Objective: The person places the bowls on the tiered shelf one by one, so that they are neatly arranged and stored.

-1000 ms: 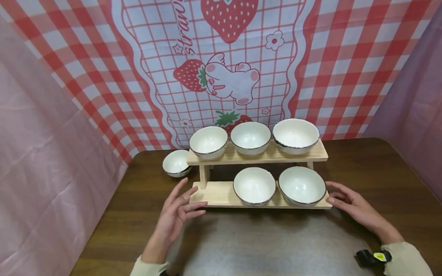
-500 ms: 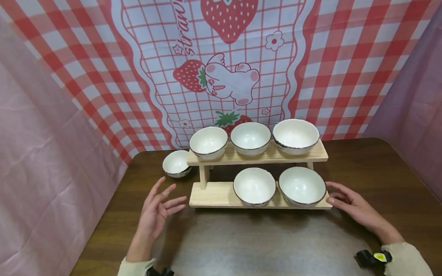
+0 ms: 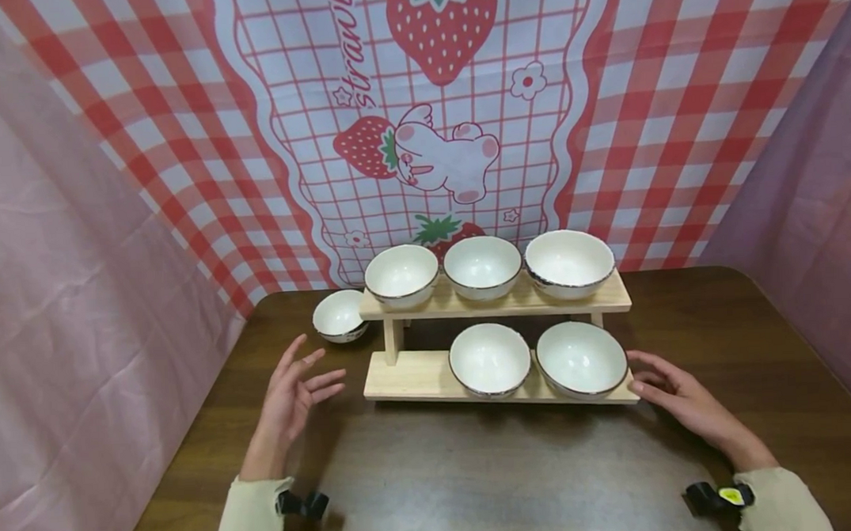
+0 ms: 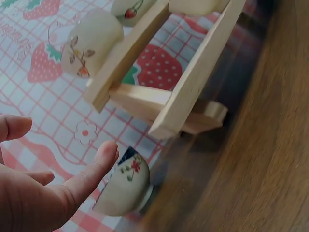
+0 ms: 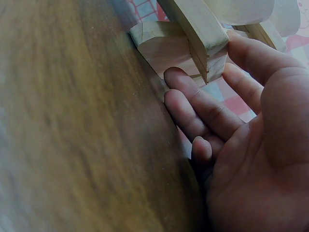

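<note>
My left hand (image 3: 286,398) is off the left end of the two-tier wooden rack (image 3: 409,375), fingers spread and holding nothing. Just beyond its fingertips a small white bowl (image 3: 340,317) stands on the table; in the left wrist view this bowl (image 4: 126,186) shows a red flower outside. My right hand (image 3: 677,393) touches the right end of the rack's lower board (image 5: 210,53) with thumb and index finger; the other fingers are bent below. On the lower board are two white bowls, a left one (image 3: 490,359) and a right one (image 3: 582,358).
The upper board (image 3: 463,302) carries three more dark-rimmed bowls: left (image 3: 401,274), middle (image 3: 483,267) and a larger right one (image 3: 569,261). A checked strawberry cloth (image 3: 453,74) hangs right behind the brown table (image 3: 477,469). Pink drapes (image 3: 79,328) flank the sides.
My left hand has moved left, away from the rack's left end, with its fingers spread. The right hand, the rack and the bowls have stayed where they were.
</note>
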A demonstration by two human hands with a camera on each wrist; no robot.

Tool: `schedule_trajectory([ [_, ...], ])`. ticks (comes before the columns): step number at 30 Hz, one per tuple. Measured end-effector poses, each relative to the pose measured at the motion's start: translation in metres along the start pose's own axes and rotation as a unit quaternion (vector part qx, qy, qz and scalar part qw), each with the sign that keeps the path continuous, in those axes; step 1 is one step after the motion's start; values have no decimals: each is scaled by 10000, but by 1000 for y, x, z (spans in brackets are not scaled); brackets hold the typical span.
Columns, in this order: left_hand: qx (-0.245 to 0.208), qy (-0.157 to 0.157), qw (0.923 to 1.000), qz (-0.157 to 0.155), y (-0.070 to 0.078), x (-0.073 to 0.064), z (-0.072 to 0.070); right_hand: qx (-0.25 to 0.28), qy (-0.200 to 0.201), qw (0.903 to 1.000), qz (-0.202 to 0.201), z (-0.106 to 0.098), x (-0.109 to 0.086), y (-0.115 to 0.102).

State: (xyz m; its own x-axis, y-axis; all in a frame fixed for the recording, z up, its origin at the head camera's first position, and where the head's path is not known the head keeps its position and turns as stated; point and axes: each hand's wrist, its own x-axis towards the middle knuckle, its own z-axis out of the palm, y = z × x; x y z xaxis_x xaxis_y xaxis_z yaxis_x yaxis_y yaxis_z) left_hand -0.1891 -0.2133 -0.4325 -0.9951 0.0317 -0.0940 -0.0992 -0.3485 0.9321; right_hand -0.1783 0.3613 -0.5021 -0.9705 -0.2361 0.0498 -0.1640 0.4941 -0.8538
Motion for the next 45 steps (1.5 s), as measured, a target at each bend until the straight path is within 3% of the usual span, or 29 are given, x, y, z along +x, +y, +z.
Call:
schedule_trajectory([
  [11, 86, 178, 9995, -229, -4, 21, -15, -69, 1, 9999, 76, 0, 0, -2],
  [21, -26, 338, 9987, -371, -14, 46, -20, -106, -21, 9998, 182, 0, 0, -1],
  [31, 139, 525, 9974, -468, -24, 69, -23, -36, 25, 10000, -81, 0, 0, 1],
  [38, 165, 606, 9970, -441, -29, 81, -25, -11, 21, 10000, 60, 0, 0, 1],
  [45, 142, 678, 9966, -438, -31, 92, -25, 70, 30, 9999, -96, 0, -1, 2],
])
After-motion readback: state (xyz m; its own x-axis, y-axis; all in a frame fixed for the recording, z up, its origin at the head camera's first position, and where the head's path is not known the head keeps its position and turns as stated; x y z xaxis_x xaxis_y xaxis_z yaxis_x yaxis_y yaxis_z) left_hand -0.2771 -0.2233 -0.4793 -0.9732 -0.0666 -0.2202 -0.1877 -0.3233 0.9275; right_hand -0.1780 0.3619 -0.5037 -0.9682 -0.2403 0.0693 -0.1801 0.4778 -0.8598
